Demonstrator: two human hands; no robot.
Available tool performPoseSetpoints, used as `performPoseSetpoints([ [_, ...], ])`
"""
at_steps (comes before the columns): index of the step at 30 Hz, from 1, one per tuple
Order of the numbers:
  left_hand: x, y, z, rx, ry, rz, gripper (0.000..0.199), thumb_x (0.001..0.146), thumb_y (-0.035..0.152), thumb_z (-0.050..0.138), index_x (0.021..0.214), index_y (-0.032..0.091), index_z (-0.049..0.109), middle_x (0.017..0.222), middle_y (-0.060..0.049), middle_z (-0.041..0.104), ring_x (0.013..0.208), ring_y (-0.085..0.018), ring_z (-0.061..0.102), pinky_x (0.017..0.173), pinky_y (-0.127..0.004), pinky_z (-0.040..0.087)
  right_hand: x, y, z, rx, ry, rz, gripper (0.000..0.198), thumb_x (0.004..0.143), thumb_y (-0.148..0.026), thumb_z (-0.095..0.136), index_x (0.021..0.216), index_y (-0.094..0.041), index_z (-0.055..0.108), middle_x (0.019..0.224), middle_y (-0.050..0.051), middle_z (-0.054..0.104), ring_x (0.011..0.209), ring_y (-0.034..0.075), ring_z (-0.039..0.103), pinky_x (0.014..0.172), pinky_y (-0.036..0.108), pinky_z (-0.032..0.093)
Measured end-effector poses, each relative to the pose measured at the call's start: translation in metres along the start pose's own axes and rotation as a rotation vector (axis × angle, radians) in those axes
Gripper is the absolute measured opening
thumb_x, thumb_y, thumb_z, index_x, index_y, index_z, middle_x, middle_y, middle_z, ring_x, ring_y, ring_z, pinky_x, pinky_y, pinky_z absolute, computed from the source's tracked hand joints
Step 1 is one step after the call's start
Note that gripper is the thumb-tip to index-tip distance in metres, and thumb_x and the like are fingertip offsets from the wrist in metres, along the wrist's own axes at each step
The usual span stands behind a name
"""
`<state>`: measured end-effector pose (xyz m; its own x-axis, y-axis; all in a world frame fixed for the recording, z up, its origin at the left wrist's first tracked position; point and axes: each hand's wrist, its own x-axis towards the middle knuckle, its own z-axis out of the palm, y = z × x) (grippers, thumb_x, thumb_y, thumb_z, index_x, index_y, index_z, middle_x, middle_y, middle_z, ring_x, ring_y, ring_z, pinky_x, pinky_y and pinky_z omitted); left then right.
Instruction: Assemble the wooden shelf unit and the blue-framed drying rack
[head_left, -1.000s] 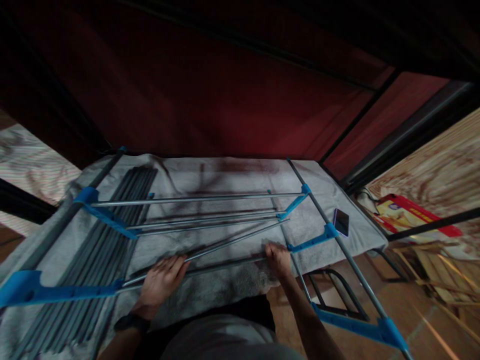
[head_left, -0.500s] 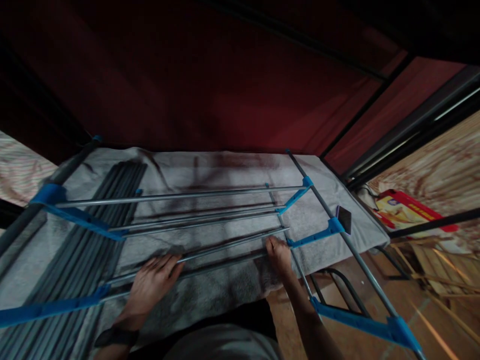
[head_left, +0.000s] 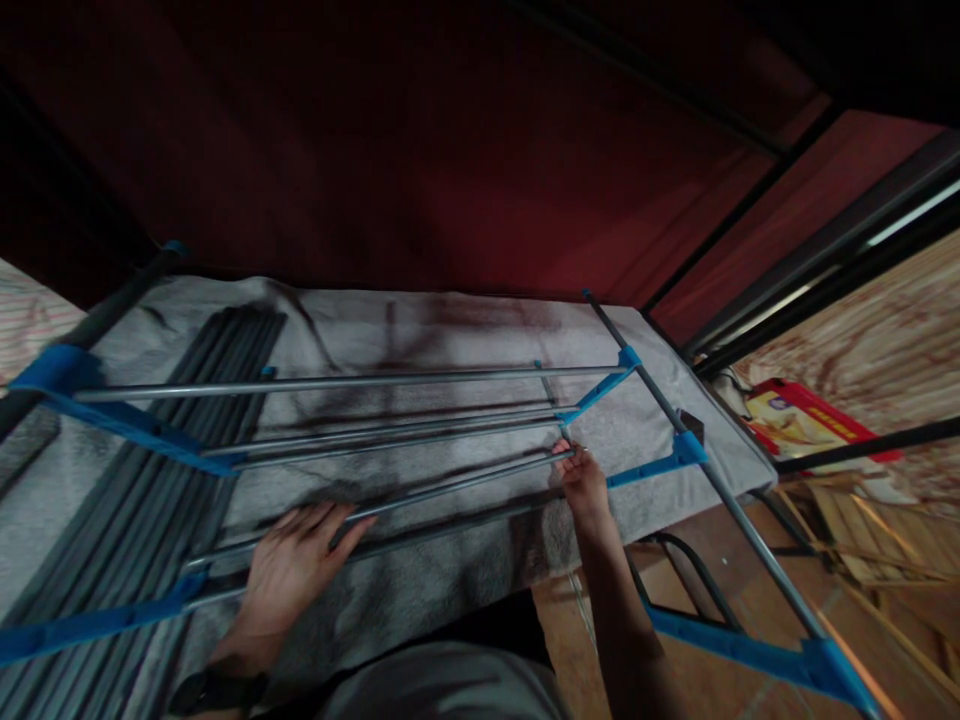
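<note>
A frame of grey metal tubes with blue plastic brackets stands over a cloth-covered surface. My left hand (head_left: 294,565), closed with its thumb apart from the fingers, holds a loose-ended metal tube (head_left: 457,482) near its left part. The right end of this tube is pinched in the fingers of my right hand (head_left: 583,482). A second tube (head_left: 465,521) runs just below it, nearer to me. By my left hand is a blue bracket (head_left: 161,612); another blue bracket (head_left: 652,468) lies right of my right hand, partly hidden by it.
Many grey tubes (head_left: 142,480) lie bundled at the left on the grey cloth (head_left: 450,330). Further tubes (head_left: 360,381) cross the back of the frame. A phone-like dark object (head_left: 691,426) sits behind the right upright. A red and yellow box (head_left: 814,420) and wooden slats (head_left: 877,520) are at right.
My right hand has moved up from the lower tube to the right end of the upper one and grips it there. My left hand stays on the tube, thumb a little further out.
</note>
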<state>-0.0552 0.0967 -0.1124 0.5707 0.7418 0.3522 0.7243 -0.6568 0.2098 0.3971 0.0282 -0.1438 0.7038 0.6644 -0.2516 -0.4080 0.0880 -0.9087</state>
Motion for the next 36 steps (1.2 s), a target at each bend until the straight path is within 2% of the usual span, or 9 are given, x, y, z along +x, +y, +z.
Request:
performPoseSetpoints([
  [4,0.006,-0.008,-0.001,0.131,-0.023,0.103,0.028,0.100,0.029,0.045,0.104,0.024,0.073,0.099,-0.007,0.076,0.088,-0.027,0.069,0.081,-0.041,0.050,-0.001,0.003,0.004,0.067,0.008,0.020,0.007,0.080,-0.024,0.065,0.082,-0.024,0.058,0.077,0.000,0.068,0.071,0.014,0.069,0.073,0.026,0.059],
  [7,0.008,-0.013,0.000,0.119,-0.074,0.172,0.035,0.099,0.017,0.040,0.108,0.026,0.073,0.107,-0.008,0.076,0.097,-0.027,0.070,0.085,-0.042,0.051,-0.003,0.004,0.005,0.101,0.013,0.034,0.005,0.081,-0.024,0.065,0.081,-0.024,0.060,0.075,-0.001,0.068,0.068,0.013,0.068,0.070,0.025,0.059],
  [9,0.009,-0.015,0.001,0.103,-0.089,0.160,0.033,0.099,0.020,0.043,0.107,0.026,0.074,0.107,-0.008,0.076,0.098,-0.027,0.070,0.086,-0.042,0.053,-0.003,0.002,0.004,0.119,0.018,0.046,0.005,0.082,-0.025,0.063,0.079,-0.024,0.059,0.072,-0.001,0.067,0.067,0.014,0.068,0.069,0.027,0.060],
  [15,0.007,-0.021,0.005,0.092,-0.089,0.225,0.041,0.095,0.012,0.040,0.111,0.030,0.074,0.111,-0.005,0.076,0.105,-0.027,0.070,0.086,-0.042,0.053,-0.003,0.000,0.003,0.248,0.083,0.075,0.019,0.085,-0.034,0.058,0.069,-0.025,0.054,0.064,-0.002,0.063,0.063,0.016,0.065,0.069,0.032,0.059],
  [19,0.009,-0.025,0.006,0.108,-0.081,0.186,0.035,0.095,0.017,0.043,0.106,0.027,0.074,0.108,-0.008,0.076,0.099,-0.028,0.070,0.085,-0.042,0.053,-0.003,0.002,0.009,0.331,0.120,0.145,0.020,0.083,-0.034,0.058,0.065,-0.025,0.053,0.058,-0.002,0.059,0.057,0.017,0.060,0.061,0.032,0.056],
  [23,0.011,-0.027,0.006,0.174,-0.035,0.277,0.043,0.094,0.012,0.040,0.107,0.032,0.076,0.107,-0.008,0.075,0.092,-0.029,0.071,0.079,-0.042,0.053,-0.003,0.001,0.015,0.386,0.092,0.181,0.015,0.079,-0.027,0.056,0.064,-0.024,0.053,0.057,-0.002,0.057,0.057,0.017,0.058,0.061,0.032,0.055],
  [27,0.013,-0.030,0.004,0.197,-0.038,0.335,0.056,0.086,0.001,0.038,0.110,0.036,0.076,0.107,-0.006,0.075,0.094,-0.029,0.071,0.077,-0.041,0.052,-0.003,0.000,0.017,0.407,0.063,0.159,0.015,0.076,-0.025,0.055,0.062,-0.025,0.049,0.056,-0.002,0.053,0.055,0.016,0.054,0.060,0.032,0.055],
  [31,0.019,-0.030,0.004,0.204,-0.037,0.300,0.052,0.085,0.003,0.041,0.109,0.034,0.076,0.103,-0.007,0.076,0.088,-0.029,0.071,0.076,-0.041,0.053,-0.001,0.001,0.019,0.420,0.020,0.124,0.020,0.075,-0.026,0.056,0.061,-0.025,0.043,0.054,-0.004,0.047,0.051,0.015,0.049,0.059,0.032,0.054],
  [36,0.024,-0.029,0.005,0.270,-0.062,0.276,0.056,0.086,0.003,0.037,0.112,0.033,0.077,0.102,-0.008,0.076,0.080,-0.028,0.071,0.070,-0.041,0.053,-0.001,0.002,0.024,0.489,0.021,0.112,0.015,0.080,-0.027,0.055,0.065,-0.024,0.050,0.058,-0.004,0.052,0.055,0.014,0.054,0.064,0.031,0.056],
])
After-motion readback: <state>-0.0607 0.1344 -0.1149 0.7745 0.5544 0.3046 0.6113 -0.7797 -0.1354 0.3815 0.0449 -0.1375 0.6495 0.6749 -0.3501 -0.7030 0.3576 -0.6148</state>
